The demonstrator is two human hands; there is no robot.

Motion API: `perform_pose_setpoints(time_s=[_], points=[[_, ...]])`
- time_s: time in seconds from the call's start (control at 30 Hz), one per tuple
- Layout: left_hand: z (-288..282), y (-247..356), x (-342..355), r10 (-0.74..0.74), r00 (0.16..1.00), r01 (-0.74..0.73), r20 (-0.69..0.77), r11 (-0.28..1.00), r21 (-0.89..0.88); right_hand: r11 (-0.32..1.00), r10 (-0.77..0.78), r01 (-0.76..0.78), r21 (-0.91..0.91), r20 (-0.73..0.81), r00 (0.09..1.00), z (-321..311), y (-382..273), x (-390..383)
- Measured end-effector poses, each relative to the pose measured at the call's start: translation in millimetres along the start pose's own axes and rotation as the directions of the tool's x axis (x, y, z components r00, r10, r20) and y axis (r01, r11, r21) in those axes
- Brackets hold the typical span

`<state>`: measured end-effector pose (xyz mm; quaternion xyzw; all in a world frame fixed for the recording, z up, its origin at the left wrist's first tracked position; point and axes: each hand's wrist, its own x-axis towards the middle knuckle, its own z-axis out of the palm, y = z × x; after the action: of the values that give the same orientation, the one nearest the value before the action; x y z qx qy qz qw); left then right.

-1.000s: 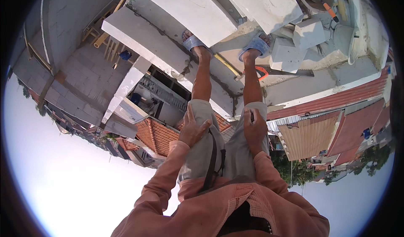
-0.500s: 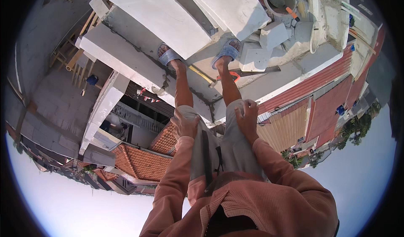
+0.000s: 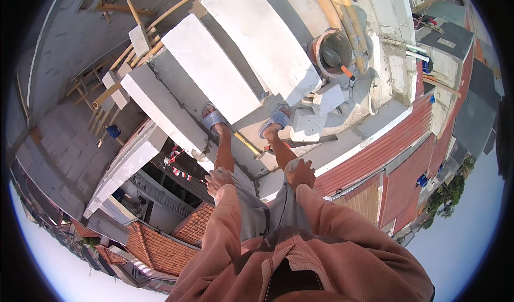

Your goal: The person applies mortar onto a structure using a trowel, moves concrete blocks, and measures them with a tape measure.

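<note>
Below lie orange tiled roofs [image 3: 158,248]; left hand [image 3: 218,181] and right hand [image 3: 301,173] rest half-open, curled over grey cloth shorts [image 3: 252,216]; what the palms hide, I cannot tell.

Matt cloth shorts [image 3: 254,214]; smooth, matt white blocks [image 3: 211,69].

It is an open-air building site, raised above neighbouring houses. Pale blocks [image 3: 241,34] lie at 12 o'clock, a low wall [image 3: 152,101] with rough mortar [image 3: 198,155] runs at 10, and a bucket [image 3: 325,40] holding a trowel [image 3: 330,58] stands at 1. A hammer [image 3: 246,143] and saw [image 3: 321,140] lie near the centre. Poles [image 3: 129,2] cross at 11. Lower down, a tiled roof [image 3: 160,248] shows at 7, a red one [image 3: 375,154] at 3.
</note>
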<state>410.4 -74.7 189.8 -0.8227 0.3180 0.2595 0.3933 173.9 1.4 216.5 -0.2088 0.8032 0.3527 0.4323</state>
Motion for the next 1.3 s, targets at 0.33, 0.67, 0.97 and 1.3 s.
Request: perform_pose_setpoints(time_s=[0.33,0.67,0.97,1.3], points=[[35,-4,-5,0.006,0.977,-0.035,-0.214,0.991,-0.128,0.986,-0.1,0.082,-0.143,-0.117,0.988,-4,13,6],[59,-19,1,-0.057,0.974,0.002,-0.218,0.97,-0.245,0.973,-0.106,0.074,-0.218,-0.14,0.984,13,2,-3],[59,-25,6,-0.048,0.976,-0.011,-0.212,0.963,-0.27,0.954,-0.164,0.111,-0.278,-0.175,0.971,25,-9,-11],[46,-22,5,-0.054,0.997,0.033,-0.06,0.95,-0.31,0.943,-0.177,0.11,-0.315,-0.191,0.966,17,-25,-19]])
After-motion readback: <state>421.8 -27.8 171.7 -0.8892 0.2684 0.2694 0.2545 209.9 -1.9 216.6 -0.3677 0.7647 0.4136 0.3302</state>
